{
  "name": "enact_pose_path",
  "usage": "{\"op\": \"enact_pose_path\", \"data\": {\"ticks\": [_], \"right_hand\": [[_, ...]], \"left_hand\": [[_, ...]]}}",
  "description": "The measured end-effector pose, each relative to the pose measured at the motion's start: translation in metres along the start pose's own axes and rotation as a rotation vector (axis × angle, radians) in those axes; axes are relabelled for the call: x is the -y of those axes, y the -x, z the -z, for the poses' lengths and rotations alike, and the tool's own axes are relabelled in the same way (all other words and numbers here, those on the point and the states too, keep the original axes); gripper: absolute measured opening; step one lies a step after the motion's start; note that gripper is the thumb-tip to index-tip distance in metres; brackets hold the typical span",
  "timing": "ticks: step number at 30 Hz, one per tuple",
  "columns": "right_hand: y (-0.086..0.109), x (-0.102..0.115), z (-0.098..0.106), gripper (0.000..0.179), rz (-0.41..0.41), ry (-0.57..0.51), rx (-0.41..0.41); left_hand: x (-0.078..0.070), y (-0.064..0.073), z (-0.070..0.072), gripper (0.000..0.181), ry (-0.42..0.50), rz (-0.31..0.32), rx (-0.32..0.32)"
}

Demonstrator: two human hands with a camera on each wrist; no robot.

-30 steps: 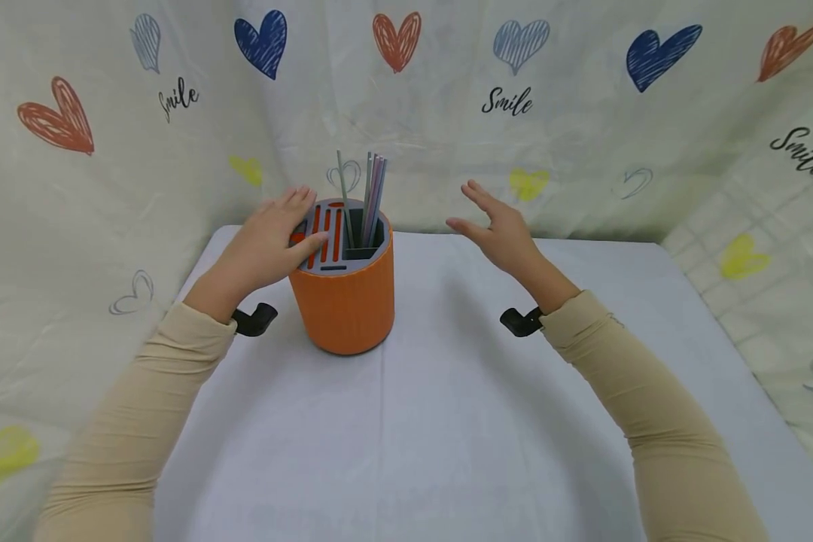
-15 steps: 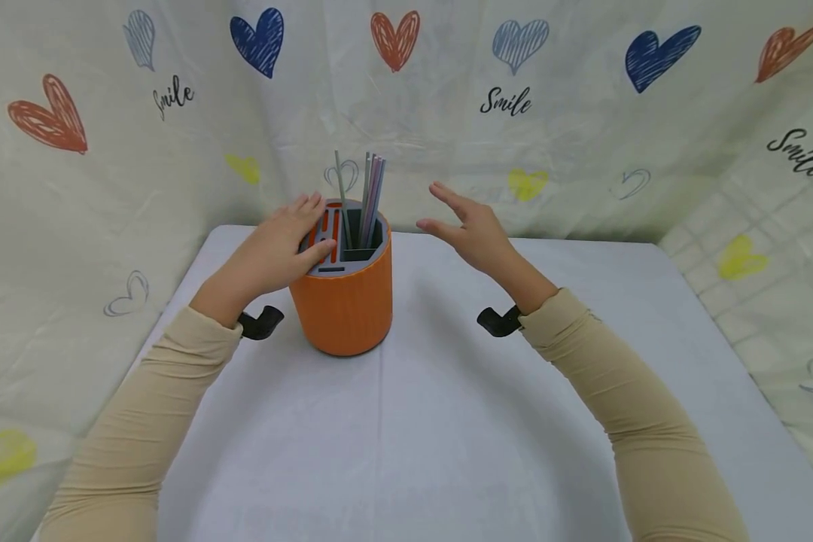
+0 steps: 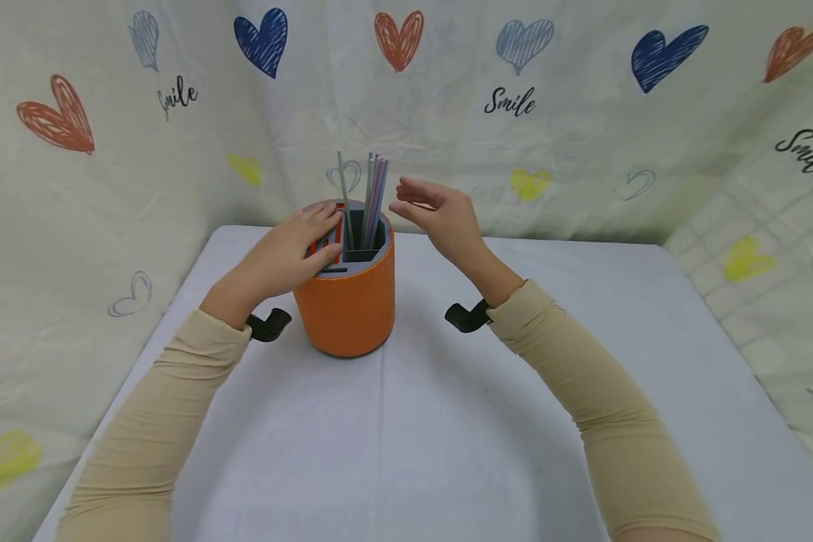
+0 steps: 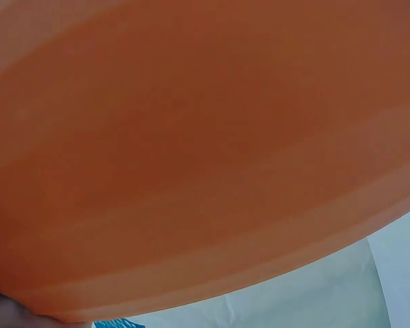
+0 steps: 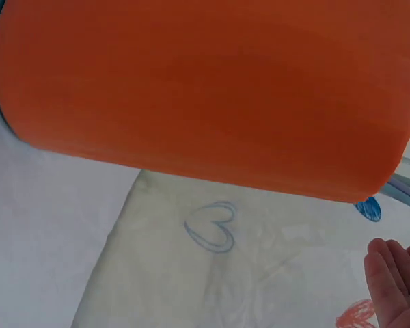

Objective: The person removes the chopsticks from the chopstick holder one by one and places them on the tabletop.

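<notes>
An orange round knife block [image 3: 345, 320] stands upright on the table, its grey top cut with slots. Several thin pastel sticks [image 3: 377, 192] rise from the dark compartment on its right side. My left hand [image 3: 281, 252] rests over the slotted left part of the top, fingers spread loosely. Just right of the sticks, my right hand [image 3: 447, 218] hovers with fingers extended, holding nothing. The right wrist view shows those fingers [image 5: 389, 280] apart from the block's wall [image 5: 205, 89] and the stick ends [image 5: 408, 188]. In the left wrist view the orange wall [image 4: 205, 137] covers most of the frame.
A white cloth covers the table [image 3: 379, 452]. Behind it hangs a pale curtain [image 3: 440, 135] printed with hearts and words, close to the block's back. Black wrist cameras [image 3: 269, 325] jut from under both beige sleeves.
My right hand has moved left, up to the sticks, its fingers drawing closer together. My left hand has slid slightly right across the block's top. The block stays in place.
</notes>
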State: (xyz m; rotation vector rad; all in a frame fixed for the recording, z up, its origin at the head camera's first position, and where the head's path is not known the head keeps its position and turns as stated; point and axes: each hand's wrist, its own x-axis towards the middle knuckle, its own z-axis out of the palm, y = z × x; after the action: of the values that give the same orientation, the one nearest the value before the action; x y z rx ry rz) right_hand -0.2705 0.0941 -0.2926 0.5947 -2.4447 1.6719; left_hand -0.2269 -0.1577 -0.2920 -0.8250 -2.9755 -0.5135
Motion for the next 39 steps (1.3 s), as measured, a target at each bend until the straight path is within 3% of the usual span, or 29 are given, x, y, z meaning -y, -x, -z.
{"op": "enact_pose_path", "data": {"ticks": [6, 14, 26, 33, 39], "right_hand": [[-0.007, 0.005, -0.011, 0.044, -0.042, -0.098, -0.048], [-0.006, 0.025, -0.02, 0.033, -0.077, -0.305, -0.059], [-0.018, 0.008, -0.027, 0.027, -0.082, -0.287, -0.113], [-0.024, 0.025, -0.014, 0.028, -0.094, -0.335, -0.156], [-0.028, 0.053, 0.008, 0.025, -0.035, -0.437, -0.206]], "left_hand": [[0.001, 0.002, -0.001, 0.062, 0.002, 0.005, -0.009], [0.001, 0.002, 0.0, 0.06, 0.006, 0.015, -0.023], [0.002, -0.001, -0.004, 0.059, 0.005, 0.019, -0.036], [0.002, -0.001, -0.005, 0.058, -0.007, 0.019, -0.033], [0.001, 0.0, -0.004, 0.059, -0.008, 0.022, -0.029]]}}
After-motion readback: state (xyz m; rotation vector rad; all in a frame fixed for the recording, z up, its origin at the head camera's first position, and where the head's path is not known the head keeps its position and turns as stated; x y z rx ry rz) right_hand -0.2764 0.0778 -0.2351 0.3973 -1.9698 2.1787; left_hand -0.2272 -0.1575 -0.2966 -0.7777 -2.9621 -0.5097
